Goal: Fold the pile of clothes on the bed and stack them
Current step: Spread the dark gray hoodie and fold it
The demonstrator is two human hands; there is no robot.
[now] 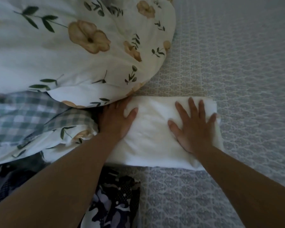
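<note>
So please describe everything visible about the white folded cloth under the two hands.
The white folded cloth is a soft, plain fabric rectangle of several layers, lying flat on the grey patterned bedcover. The left hand presses its left end, beside the floral duvet; the right hand lies flat with spread fingers on its right half.

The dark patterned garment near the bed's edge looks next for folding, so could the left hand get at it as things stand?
Probably yes: the left hand only rests flat on the white folded cloth, and the dark patterned garment lies uncovered below its forearm.
</note>
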